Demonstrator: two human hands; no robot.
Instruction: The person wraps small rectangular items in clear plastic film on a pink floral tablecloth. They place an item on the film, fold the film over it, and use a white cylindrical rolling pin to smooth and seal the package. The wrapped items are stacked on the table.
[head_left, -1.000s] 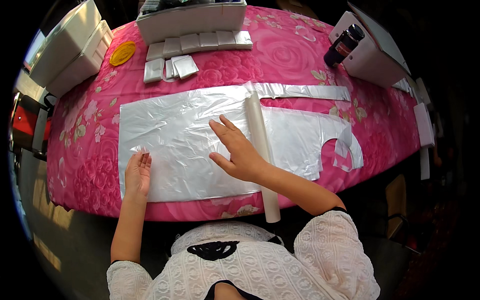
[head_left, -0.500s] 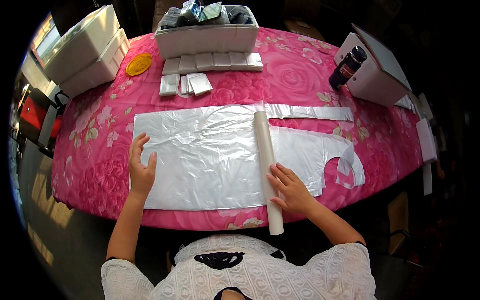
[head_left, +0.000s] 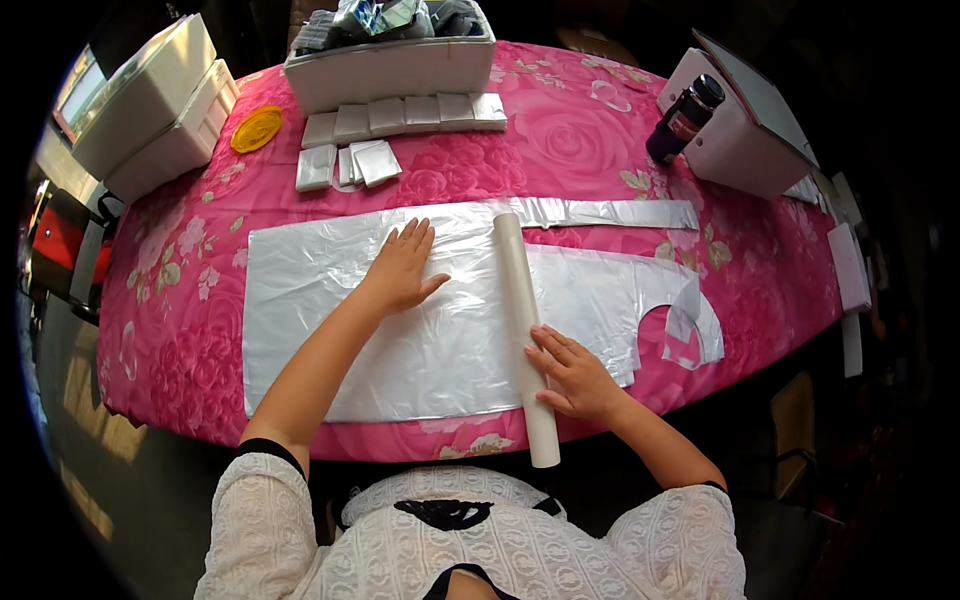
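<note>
A thin, shiny clear plastic apron (head_left: 300, 310) lies spread over the table, with a long side strip and a round cut-out at its right end. My left hand (head_left: 402, 270) is flat on its upper middle, fingers stretched out. Across the apron, right of centre, lies a pale smooth tube (head_left: 518, 290) whose near end sticks out past the table edge. My right hand (head_left: 578, 376) rests against the tube's right side, fingertips on top of it and not wrapped round.
A pink flowered cloth (head_left: 190, 350) covers the table. At the back stand a white foam box (head_left: 390, 75) of packets, a row of folded plastic packets (head_left: 387, 117) and a yellow disc (head_left: 256, 129). Foam boxes (head_left: 165, 130) stand left; a dark flask (head_left: 685, 118) and white box (head_left: 745, 145) stand right.
My left hand has moved right and away from me, from the apron's left edge to its upper middle, and now lies flat. My right hand stays at the tube. The view has shifted slightly.
</note>
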